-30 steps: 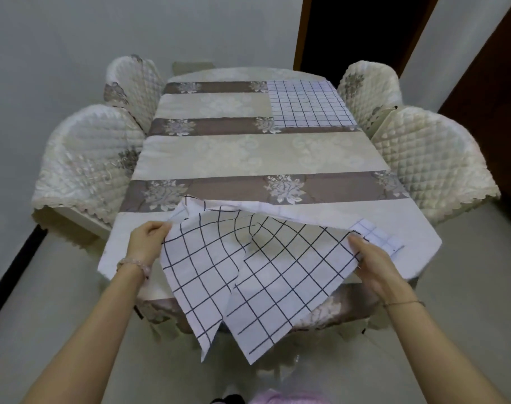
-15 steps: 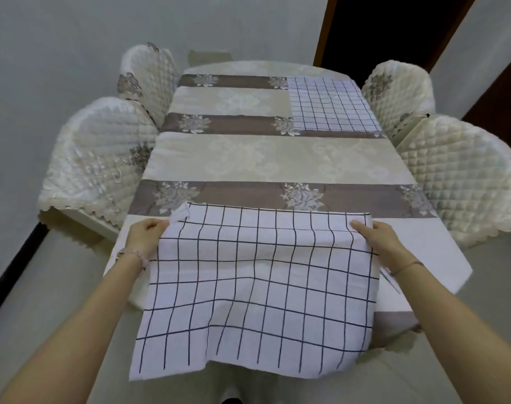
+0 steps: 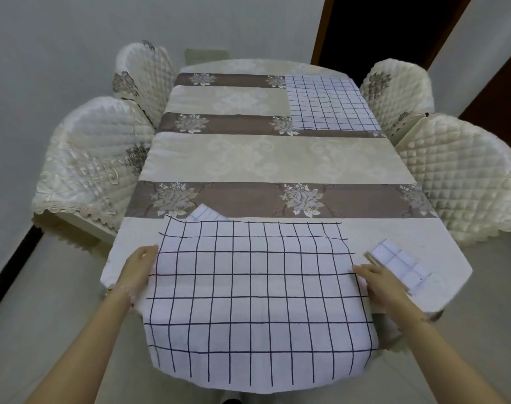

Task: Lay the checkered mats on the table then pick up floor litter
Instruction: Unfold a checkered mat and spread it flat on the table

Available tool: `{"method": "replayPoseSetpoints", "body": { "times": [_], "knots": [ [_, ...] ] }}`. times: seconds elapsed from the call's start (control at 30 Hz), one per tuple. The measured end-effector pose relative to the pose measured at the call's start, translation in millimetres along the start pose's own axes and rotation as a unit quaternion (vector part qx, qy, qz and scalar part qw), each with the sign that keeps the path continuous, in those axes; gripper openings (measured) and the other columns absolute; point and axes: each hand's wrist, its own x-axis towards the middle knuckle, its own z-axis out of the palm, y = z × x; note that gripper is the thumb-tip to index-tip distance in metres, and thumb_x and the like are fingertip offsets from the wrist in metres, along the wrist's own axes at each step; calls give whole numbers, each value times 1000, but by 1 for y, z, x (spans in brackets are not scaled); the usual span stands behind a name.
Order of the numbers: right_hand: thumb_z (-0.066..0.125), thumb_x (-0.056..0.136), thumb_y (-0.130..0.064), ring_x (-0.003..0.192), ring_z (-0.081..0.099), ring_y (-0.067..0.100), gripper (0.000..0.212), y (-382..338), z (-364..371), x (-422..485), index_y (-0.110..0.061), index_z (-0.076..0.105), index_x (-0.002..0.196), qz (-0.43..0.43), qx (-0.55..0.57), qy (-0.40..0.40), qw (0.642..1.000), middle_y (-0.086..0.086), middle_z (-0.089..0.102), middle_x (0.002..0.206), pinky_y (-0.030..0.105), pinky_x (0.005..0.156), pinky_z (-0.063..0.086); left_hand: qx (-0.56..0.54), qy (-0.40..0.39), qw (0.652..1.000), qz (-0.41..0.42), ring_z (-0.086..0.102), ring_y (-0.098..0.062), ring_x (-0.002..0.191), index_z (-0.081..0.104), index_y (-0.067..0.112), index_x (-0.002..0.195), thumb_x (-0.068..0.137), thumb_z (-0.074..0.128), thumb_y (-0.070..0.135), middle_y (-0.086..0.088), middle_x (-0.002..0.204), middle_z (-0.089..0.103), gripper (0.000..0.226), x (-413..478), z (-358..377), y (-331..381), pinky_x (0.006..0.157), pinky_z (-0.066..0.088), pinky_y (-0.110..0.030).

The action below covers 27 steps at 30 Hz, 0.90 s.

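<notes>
A large white mat with a black check (image 3: 257, 290) lies spread over the near end of the table (image 3: 266, 158), its lower part hanging over the front edge. My left hand (image 3: 139, 268) holds its left edge and my right hand (image 3: 376, 282) holds its right edge. Corners of another checkered mat stick out from beneath it, one at the upper left (image 3: 206, 213) and one to the right (image 3: 397, 265). A further checkered mat (image 3: 327, 103) lies flat at the table's far right corner.
Quilted cream chairs stand on both sides: two on the left (image 3: 94, 161) and two on the right (image 3: 464, 173). A dark doorway (image 3: 385, 30) opens beyond the table. Grey floor (image 3: 44, 287) runs along both sides.
The mat went from bunched and folded in my hands to fully spread, then moved forward onto the table. My hands slid from its top corners down to its side edges.
</notes>
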Motion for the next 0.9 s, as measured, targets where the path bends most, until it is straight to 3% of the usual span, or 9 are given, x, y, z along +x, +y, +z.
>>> {"method": "replayPoseSetpoints", "body": {
  "times": [0.1, 0.17, 0.23, 0.33, 0.47, 0.53, 0.63, 0.77, 0.9],
  "knots": [
    [69, 84, -29, 79, 58, 22, 28, 7, 0, -15, -13, 65, 106, -4, -14, -1, 1000, 4, 63, 88, 27, 62, 48, -4, -19, 1000, -8, 58, -21, 88, 55, 14, 112, 91, 54, 26, -7, 104, 62, 24, -23, -9, -22, 71, 46, -32],
    [68, 84, -26, 96, 63, 32, 22, 11, 1, -22, -8, 68, 97, -19, -36, -9, 999, 14, 69, 102, 37, 75, 51, -11, -15, 1000, -12, 59, -22, 87, 57, 12, 106, 89, 59, 18, -9, 101, 63, 18, -35, -10, -36, 77, 48, -34],
    [66, 86, -26, 109, 58, 43, 37, 12, 3, -29, 6, 63, 106, -25, -42, -9, 999, 27, 63, 117, 50, 94, 49, -40, -4, 999, -13, 61, -22, 83, 60, 9, 100, 88, 60, 12, -11, 97, 65, 12, -46, -9, -45, 75, 50, -35],
    [62, 89, -24, 86, 59, 51, 46, 15, 9, -40, 20, 52, 102, -57, -35, 5, 998, 41, 55, 111, 54, 82, 52, -74, 34, 997, -14, 61, -19, 73, 62, 8, 87, 89, 59, 11, -12, 88, 67, 5, -64, -6, -55, 61, 48, -28],
    [59, 90, -25, 73, 54, 33, 40, 18, 12, -55, 14, 55, 83, -85, -18, 21, 996, 38, 57, 86, 41, 66, 44, -116, 90, 989, 12, 60, -13, 70, 64, 18, 77, 89, 59, 12, 0, 79, 67, 14, -96, -6, -58, 57, 47, -27],
    [58, 90, -27, 71, 49, 26, 33, 15, 10, -63, 1, 54, 73, -117, -3, 20, 993, 22, 54, 73, 34, 61, 38, -129, 117, 984, 38, 60, -9, 70, 65, 19, 79, 88, 59, 13, 4, 79, 67, 13, -113, -11, -55, 55, 49, -23],
    [57, 91, -27, 71, 54, 23, 29, -1, 7, -73, 1, 61, 83, -156, 21, -3, 988, 12, 62, 80, 32, 62, 41, -148, 169, 972, 64, 60, -4, 71, 67, 15, 92, 88, 59, 15, 5, 81, 68, 9, -139, -26, -55, 56, 49, -19],
    [57, 91, -25, 73, 61, 16, 21, -27, 12, -83, -9, 66, 81, -201, 32, -60, 977, 1, 68, 78, 29, 60, 44, -187, 244, 950, 62, 62, -13, 79, 69, 14, 94, 87, 59, 20, -3, 88, 70, 13, -184, -45, -76, 70, 52, -31],
    [59, 90, -26, 74, 59, 24, 30, -43, 37, -91, 3, 61, 86, -212, 21, -147, 966, 13, 66, 80, 35, 68, 45, -225, 341, 912, 40, 61, -3, 72, 68, 21, 80, 88, 60, 19, 13, 70, 71, 12, -238, -62, -113, 66, 50, -27]
  ]
}}
